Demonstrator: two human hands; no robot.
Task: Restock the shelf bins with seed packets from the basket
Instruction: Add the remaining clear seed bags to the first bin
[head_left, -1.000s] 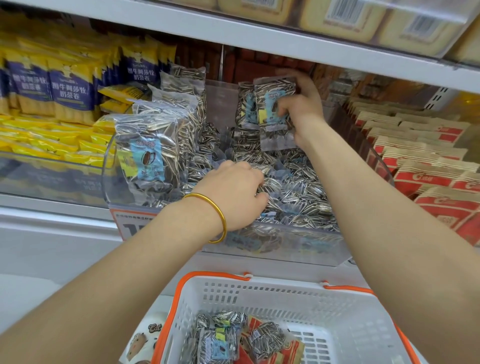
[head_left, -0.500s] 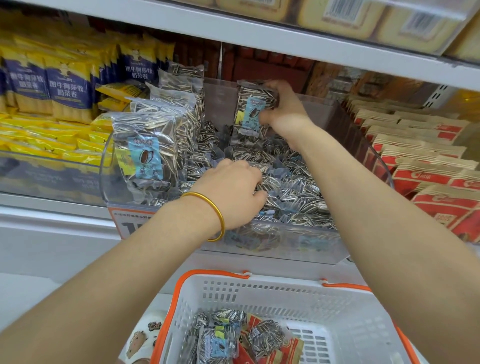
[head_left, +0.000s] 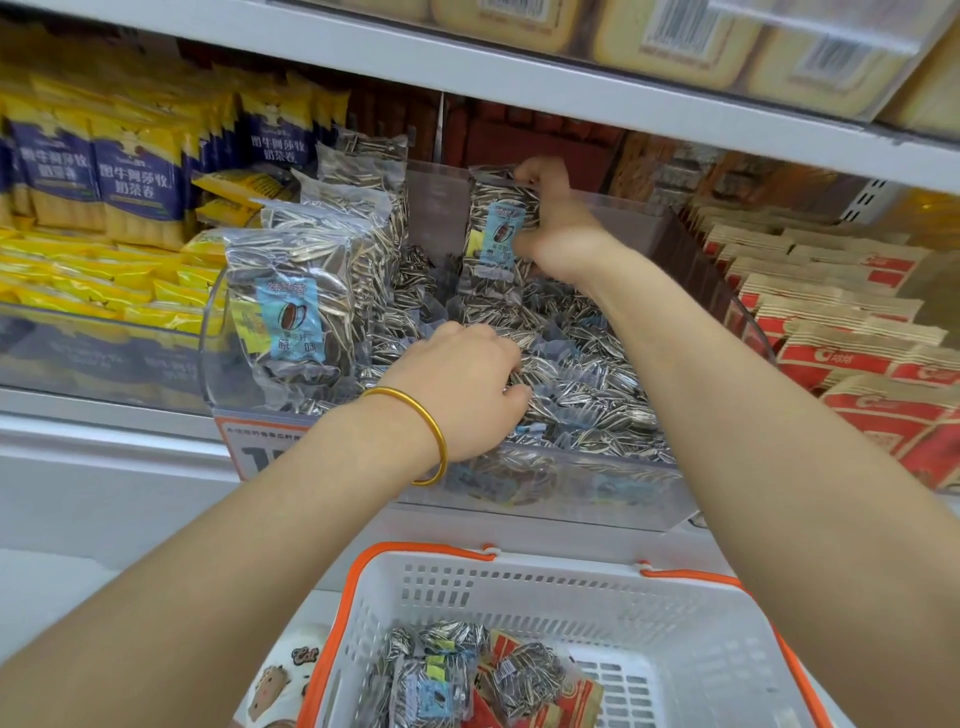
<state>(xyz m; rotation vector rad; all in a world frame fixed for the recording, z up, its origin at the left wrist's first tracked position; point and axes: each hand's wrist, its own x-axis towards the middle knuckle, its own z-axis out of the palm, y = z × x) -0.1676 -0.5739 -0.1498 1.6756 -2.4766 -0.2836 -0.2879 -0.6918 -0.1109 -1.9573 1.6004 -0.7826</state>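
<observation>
right hand (head_left: 558, 228) pinches seed packet (head_left: 497, 223) upright at back of bin (head_left: 571, 496), left hand (head_left: 467, 387) curled into front pile (head_left: 592, 374), grip unclear, packet could flop forward unsupported

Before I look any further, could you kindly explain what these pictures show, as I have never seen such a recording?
There is no machine here. A person wears one wide camera on the head, looking forward and down, so you see their own two arms. The right hand holds a seed packet upright near the back of a clear shelf bin. The left hand, with a gold bangle on the wrist, rests on the loose packets piled in that bin; whether it grips one is hidden. Below stands a white basket with an orange rim, holding more packets. Yellow packs sit to the left, red packs to the right.
</observation>
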